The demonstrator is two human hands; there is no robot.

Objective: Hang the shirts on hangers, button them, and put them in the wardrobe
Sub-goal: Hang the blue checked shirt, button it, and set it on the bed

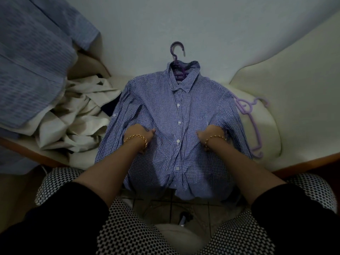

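We count one blue checked shirt (174, 116), front up on a cream seat (294, 89), and two hangers: a dark purple hanger (177, 50) inside its collar, its hook out beyond the grip, and a lilac hanger (252, 122) lying just outside the right hand (209, 135). Two gold bracelets (137, 138), one per wrist. Our left hand (141, 134) and right hand sit on either side of the button row (178, 122), both clenched on bunched cloth of the shirt, fingertips hidden in its folds. Outside the left hand lies a heap of cream cloth (77, 122); farther out, one striped blue shirt (33, 61)
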